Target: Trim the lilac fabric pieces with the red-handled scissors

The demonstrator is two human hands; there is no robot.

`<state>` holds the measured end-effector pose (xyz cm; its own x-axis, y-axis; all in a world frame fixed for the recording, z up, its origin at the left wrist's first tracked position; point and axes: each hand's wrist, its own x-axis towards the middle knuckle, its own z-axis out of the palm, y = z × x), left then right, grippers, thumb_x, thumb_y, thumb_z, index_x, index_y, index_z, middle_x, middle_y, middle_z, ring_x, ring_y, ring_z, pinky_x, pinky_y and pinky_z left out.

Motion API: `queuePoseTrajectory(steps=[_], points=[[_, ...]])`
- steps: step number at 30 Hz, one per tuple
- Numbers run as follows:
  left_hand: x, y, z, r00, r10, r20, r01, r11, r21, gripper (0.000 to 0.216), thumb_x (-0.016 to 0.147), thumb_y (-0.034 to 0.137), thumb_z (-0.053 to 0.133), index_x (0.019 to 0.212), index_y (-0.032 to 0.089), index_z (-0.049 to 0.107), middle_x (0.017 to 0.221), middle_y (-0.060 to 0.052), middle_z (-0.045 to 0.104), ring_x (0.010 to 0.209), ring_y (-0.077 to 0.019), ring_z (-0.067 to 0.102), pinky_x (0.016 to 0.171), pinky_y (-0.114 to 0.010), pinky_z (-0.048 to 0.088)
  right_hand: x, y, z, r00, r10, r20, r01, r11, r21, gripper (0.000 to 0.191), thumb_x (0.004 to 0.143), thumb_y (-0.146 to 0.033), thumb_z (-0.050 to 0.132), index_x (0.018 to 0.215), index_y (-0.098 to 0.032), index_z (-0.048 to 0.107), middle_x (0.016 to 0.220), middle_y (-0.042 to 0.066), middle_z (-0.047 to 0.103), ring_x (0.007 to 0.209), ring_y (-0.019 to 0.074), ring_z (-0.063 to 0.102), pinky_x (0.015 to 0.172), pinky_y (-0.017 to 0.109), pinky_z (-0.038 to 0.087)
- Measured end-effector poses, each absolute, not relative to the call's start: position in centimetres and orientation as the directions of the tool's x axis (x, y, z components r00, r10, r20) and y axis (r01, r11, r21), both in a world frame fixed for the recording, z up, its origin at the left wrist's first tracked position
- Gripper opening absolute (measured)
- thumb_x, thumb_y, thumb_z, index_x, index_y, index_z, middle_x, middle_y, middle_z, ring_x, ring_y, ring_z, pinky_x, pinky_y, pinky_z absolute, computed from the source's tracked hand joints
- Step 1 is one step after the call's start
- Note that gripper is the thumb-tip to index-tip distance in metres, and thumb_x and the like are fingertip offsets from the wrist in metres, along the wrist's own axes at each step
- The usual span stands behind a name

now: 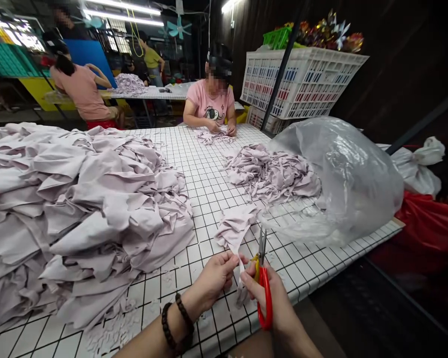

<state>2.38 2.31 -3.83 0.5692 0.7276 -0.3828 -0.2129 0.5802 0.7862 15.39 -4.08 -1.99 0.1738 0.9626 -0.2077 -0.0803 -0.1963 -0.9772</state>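
My left hand point(217, 278), with dark beaded bracelets at the wrist, pinches the narrow strap end of a pale lilac fabric piece point(236, 224). The rest of that piece lies spread on the table just beyond. Scissors with red handles point(266, 301) are in my right hand point(274, 296), their blades pointing up and away from me, a little apart at the tips. A small yellow part shows beside the pivot. My right thumb and fingertips are close to the strap, below my left fingers; whether they grip it I cannot tell.
A big heap of lilac fabric point(108, 209) covers the left of the checked table point(209, 174). Another pile point(276, 171) lies beside a clear plastic bag point(353, 184) on the right. Small scraps point(115, 330) lie near me. A person point(211, 102) handles fabric at the far end.
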Motion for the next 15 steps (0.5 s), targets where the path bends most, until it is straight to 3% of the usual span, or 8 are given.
queuePoseTrajectory(steps=[4,8,15], points=[[0.9,1.4,-3.5,0.450,0.829,-0.332,-0.204,0.458,0.865,0.041,0.081,0.050,0.062,0.098,0.012,0.058,0.073,0.001,0.059,0.046,-0.0039,0.030,0.046,-0.019,0.026,17.1,-3.7,-2.1,0.245,0.964,-0.106,0.154,-0.146,-0.977,0.031,0.078,-0.048,0.066,0.084,-0.022,0.051,0.076,0.001,0.057,0.062,0.0142,0.052,0.057,0.026,0.044],[-0.1,0.9,-3.1,0.416,0.854,-0.312,-0.128,0.394,0.910,0.044,0.081,0.050,0.061,0.103,0.011,0.060,0.071,0.000,0.059,0.048,-0.0064,0.037,0.048,-0.021,0.030,17.1,-1.9,-2.3,0.185,0.981,0.052,0.400,-0.027,-0.916,0.025,0.080,-0.043,0.063,0.093,-0.023,0.055,0.084,0.003,0.061,0.084,0.0204,0.056,0.077,0.032,0.047],[-1.4,0.8,-3.2,0.393,0.888,-0.239,-0.162,0.322,0.933,0.037,0.085,0.047,0.057,0.096,0.012,0.058,0.076,-0.002,0.059,0.058,-0.0090,0.045,0.055,-0.022,0.037,14.7,0.2,-3.1,0.121,0.987,0.107,0.461,0.040,-0.887,0.014,0.085,-0.034,0.056,0.093,-0.022,0.053,0.090,0.004,0.061,0.083,0.0203,0.058,0.077,0.033,0.047]])
